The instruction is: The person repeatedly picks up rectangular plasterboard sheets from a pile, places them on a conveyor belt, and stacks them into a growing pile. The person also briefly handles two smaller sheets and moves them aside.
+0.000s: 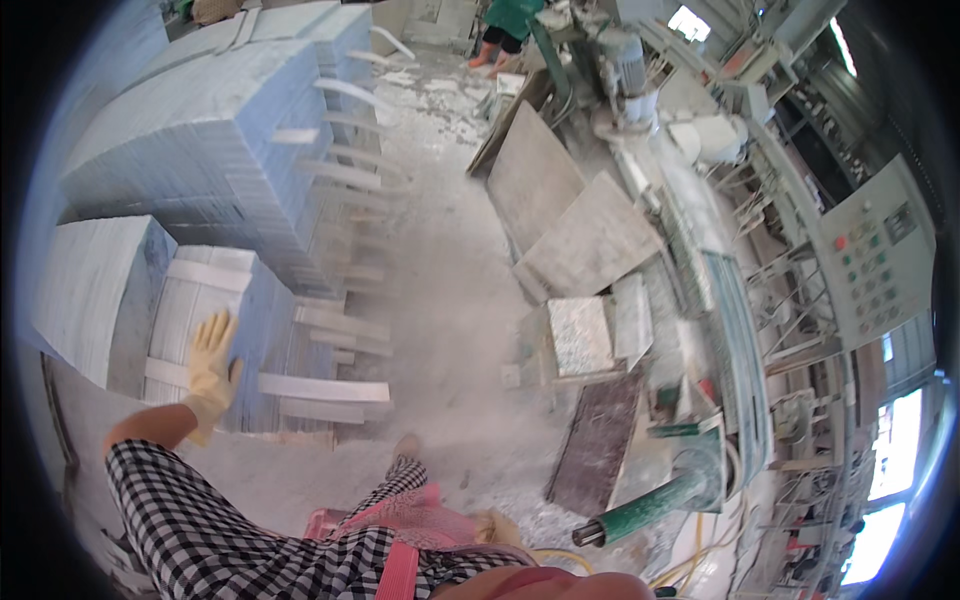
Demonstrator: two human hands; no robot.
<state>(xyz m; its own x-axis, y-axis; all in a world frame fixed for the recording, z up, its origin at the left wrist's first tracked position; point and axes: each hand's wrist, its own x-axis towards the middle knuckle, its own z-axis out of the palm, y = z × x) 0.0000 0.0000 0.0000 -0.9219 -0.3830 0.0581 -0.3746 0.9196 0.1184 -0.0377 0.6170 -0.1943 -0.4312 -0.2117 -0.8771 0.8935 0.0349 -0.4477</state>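
Observation:
My left hand point(213, 368), in a pale yellow rubber glove, lies flat with its fingers spread on a bundle of thin grey-white slabs point(193, 318). White straps point(207, 274) run across that bundle. Low in the picture, close to my body, my right hand point(497, 528) shows only in part, in a similar pale glove. Its fingers are mostly hidden behind my clothing, so whether it holds anything does not show. Beside the left hand's bundle stands another short stack of slabs point(95, 290).
Taller slab stacks point(200, 130) rise at far left, with strap ends point(325, 388) jutting over the dusty floor point(440, 270). To the right are leaning boards point(590, 235), a green pipe point(640, 510), a conveyor point(735, 330) and a control panel point(875, 260). Another person point(505, 25) stands far off.

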